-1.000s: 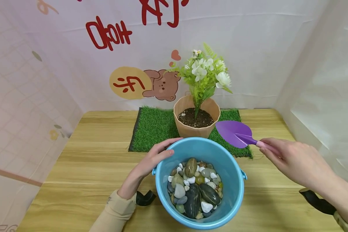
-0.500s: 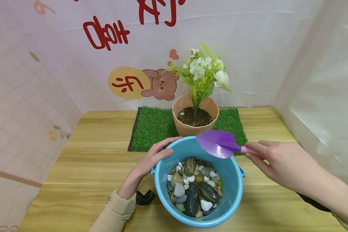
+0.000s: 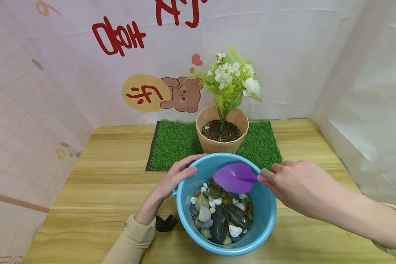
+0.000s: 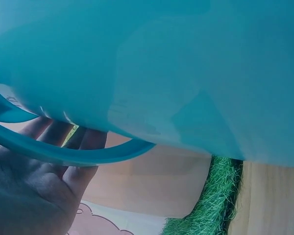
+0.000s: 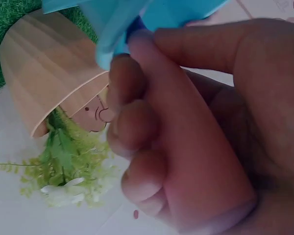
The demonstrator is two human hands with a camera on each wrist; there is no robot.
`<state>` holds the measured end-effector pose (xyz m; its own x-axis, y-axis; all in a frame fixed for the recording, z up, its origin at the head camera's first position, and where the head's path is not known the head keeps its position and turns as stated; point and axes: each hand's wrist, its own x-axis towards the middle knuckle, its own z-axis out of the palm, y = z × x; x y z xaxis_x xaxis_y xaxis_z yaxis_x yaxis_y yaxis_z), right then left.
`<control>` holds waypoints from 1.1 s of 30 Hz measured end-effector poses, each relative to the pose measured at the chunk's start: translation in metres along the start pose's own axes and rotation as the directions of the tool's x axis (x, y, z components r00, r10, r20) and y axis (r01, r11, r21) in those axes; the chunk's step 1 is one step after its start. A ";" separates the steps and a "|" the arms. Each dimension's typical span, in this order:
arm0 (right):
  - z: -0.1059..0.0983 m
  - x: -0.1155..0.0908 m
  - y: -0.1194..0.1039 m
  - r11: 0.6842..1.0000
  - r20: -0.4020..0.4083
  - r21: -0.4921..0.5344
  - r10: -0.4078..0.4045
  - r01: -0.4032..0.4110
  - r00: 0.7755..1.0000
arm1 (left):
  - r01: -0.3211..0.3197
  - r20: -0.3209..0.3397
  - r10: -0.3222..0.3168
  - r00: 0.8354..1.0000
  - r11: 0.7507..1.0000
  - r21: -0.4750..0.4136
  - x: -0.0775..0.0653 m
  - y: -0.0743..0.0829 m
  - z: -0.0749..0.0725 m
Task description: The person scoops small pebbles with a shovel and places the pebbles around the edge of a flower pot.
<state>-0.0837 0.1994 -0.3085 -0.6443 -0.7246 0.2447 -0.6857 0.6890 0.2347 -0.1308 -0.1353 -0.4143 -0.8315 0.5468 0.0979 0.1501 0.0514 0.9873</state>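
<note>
A light blue bucket [image 3: 263, 211] stands at the front of the table, with stones [image 3: 219, 224] in its bottom, some large and dark, others small and white. My left hand [image 3: 172, 182] grips its left rim, thumb over the edge and fingers along the outer wall. In the left wrist view the bucket's handle [image 4: 73, 155] crosses in front of the palm. My right hand [image 3: 297, 183] holds a purple trowel [image 3: 235, 178] by its pink handle [image 5: 191, 142], fingers curled round it. The trowel's blade is inside the bucket's mouth, above the stones at the back, its tip pointing left.
Behind the bucket, a peach flowerpot [image 3: 214, 145] with dark soil [image 3: 222, 131] and white flowers [image 3: 229, 77] stands on a green grass mat [image 3: 175, 145]. A printed cloth [image 3: 277, 44] hangs at the back of the wooden table [image 3: 95, 190].
My right hand has carried the trowel left and down, from beside the flowerpot into the bucket's mouth. The left hand keeps its grip on the rim.
</note>
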 end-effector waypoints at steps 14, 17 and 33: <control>-0.012 0.019 -0.018 0.988 0.220 -0.133 -0.044 0.074 0.974 | 0.011 -0.007 -0.011 1.000 1.000 -0.012 0.001 -0.001 0.000; -0.012 0.022 -0.022 0.980 0.227 -0.164 -0.071 0.110 0.971 | 0.008 -0.010 -0.008 1.000 1.000 -0.013 0.001 -0.001 -0.001; 0.000 0.035 -0.034 0.952 0.220 -0.227 -0.155 0.205 0.963 | 0.022 -0.004 -0.022 1.000 1.000 -0.019 0.001 -0.001 -0.001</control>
<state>-0.0825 0.1508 -0.3079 -0.5884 -0.8085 -0.0074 -0.7084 0.5110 0.4868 -0.1320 -0.1359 -0.4152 -0.8366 0.5424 0.0763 0.1216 0.0481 0.9914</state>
